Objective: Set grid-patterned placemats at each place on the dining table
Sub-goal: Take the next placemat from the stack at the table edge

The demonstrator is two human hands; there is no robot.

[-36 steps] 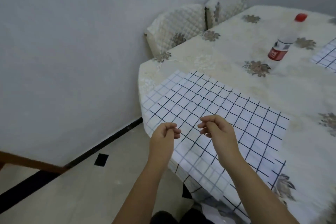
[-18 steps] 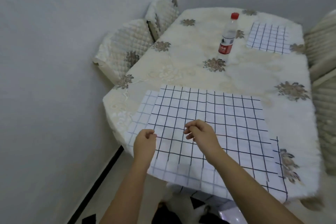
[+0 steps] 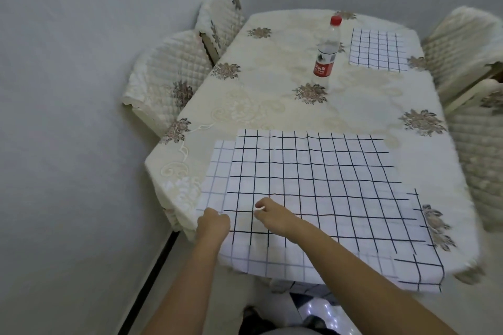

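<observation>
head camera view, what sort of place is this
Most likely a home dining room: a dining table draped in cream floral-embroidered cloth, cream quilted-cover chairs along both its sides, and white grid-patterned placemats laid at two places.

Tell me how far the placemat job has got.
Done: one placemat lies flat at the far right place, right of the bottle. In hand: overlapping placemats sit at the near end, hanging over the edge; the left hand and right hand are at them with curled fingers, though a grip is not clear. Left: the table beside the two left chairs has no mat yet.
</observation>
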